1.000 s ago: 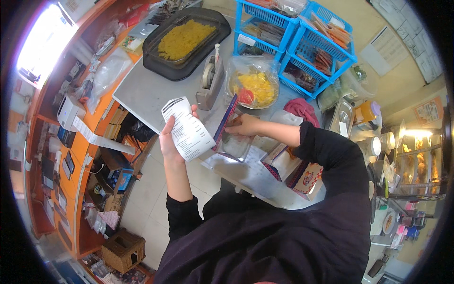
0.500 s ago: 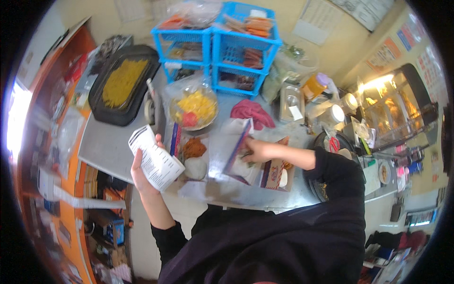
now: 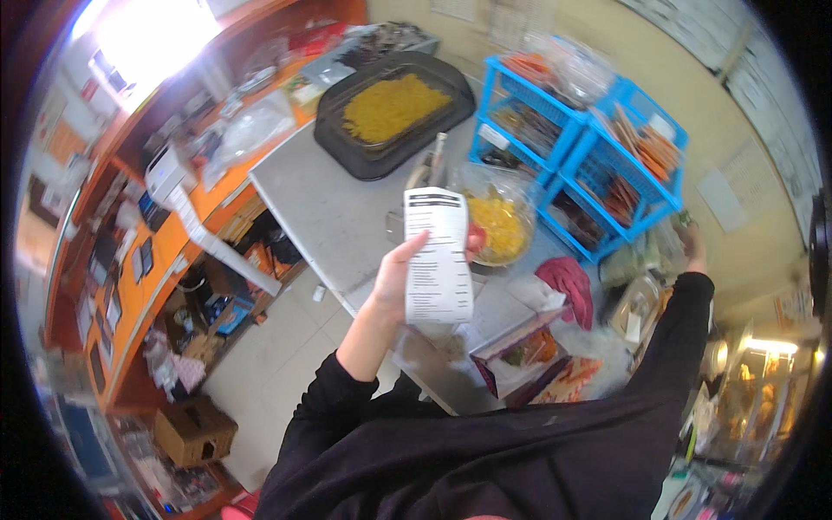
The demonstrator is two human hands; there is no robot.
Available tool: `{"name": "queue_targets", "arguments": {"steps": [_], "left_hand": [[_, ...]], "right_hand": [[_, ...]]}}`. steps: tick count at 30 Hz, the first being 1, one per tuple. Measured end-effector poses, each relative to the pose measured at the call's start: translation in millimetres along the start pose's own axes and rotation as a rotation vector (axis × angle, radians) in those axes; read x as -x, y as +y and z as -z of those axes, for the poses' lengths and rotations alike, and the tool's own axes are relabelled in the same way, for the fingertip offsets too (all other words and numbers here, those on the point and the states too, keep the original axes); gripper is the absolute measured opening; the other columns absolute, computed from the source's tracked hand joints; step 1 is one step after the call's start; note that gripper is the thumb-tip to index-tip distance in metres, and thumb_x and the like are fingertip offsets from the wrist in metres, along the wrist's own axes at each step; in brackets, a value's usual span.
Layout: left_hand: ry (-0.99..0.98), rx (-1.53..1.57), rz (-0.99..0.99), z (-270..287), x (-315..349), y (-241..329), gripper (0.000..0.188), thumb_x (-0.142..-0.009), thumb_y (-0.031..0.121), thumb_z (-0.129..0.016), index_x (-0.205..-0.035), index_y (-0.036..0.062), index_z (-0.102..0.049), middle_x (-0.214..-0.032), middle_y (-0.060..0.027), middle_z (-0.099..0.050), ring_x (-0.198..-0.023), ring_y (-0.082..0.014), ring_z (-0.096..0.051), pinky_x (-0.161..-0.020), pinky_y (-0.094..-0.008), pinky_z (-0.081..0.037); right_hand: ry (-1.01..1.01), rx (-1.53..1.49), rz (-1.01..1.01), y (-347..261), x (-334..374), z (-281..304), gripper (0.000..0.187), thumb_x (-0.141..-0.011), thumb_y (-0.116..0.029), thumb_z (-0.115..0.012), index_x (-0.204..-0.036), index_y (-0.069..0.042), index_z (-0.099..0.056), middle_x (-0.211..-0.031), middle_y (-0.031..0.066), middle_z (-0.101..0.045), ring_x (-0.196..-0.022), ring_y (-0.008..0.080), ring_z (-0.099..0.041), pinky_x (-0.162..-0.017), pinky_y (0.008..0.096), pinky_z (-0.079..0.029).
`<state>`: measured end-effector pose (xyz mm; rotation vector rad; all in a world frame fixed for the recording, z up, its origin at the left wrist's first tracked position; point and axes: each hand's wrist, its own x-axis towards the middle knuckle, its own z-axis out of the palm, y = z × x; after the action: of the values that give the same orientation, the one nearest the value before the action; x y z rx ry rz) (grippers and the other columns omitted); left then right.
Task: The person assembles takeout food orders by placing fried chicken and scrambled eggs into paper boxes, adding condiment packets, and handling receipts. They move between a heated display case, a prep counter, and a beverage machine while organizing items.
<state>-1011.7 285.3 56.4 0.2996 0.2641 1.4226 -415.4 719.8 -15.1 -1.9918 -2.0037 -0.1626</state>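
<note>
My left hand is closed around a long white printed receipt, held up over the front edge of the metal table. My right arm stretches far to the right, where my right hand is beside a clear plastic bag with something green inside. Blur smears its fingers, so what they hold cannot be made out. Below and right of the receipt stands an open purple-edged cardboard box with food in it. Behind the receipt is a plastic-covered bowl of yellow pieces.
Blue stacked baskets of packets stand at the back. A black tray of yellow food sits on the metal table. A pink cloth lies beside a metal container. Left, orange shelving holds a printer trailing paper.
My right hand has left the box and reached out to the far right, by the green-filled bag. My left hand keeps the receipt, now more upright. The view has swung left.
</note>
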Motion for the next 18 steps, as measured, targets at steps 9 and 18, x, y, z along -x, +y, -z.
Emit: {"name": "queue_targets", "arguments": {"steps": [9, 18], "left_hand": [[0.019, -0.084, 0.033, -11, -19, -8, 0.055, -0.093, 0.035, -0.045, -0.133, -0.0033, -0.039, -0.125, -0.0181, -0.054, -0.107, -0.0248, -0.057, -0.091, -0.0384, -0.048], [-0.083, -0.182, 0.078, -19, -31, -23, 0.054, -0.097, 0.039, -0.04, -0.134, -0.0002, -0.041, -0.127, -0.0185, -0.053, -0.107, -0.0247, -0.057, -0.089, -0.0385, -0.049]], "right_hand": [[-0.085, 0.094, -0.064, -31, -31, 4, 0.029, -0.077, -0.02, -0.064, -0.091, 0.005, -0.065, -0.082, 0.028, -0.065, -0.073, 0.0334, -0.067, -0.062, 0.0408, -0.051], [0.459, -0.36, -0.037, -35, 66, 115, 0.028, -0.077, -0.001, -0.062, -0.105, 0.002, -0.06, -0.084, 0.015, -0.064, -0.076, 0.0237, -0.065, -0.059, 0.036, -0.05]]}}
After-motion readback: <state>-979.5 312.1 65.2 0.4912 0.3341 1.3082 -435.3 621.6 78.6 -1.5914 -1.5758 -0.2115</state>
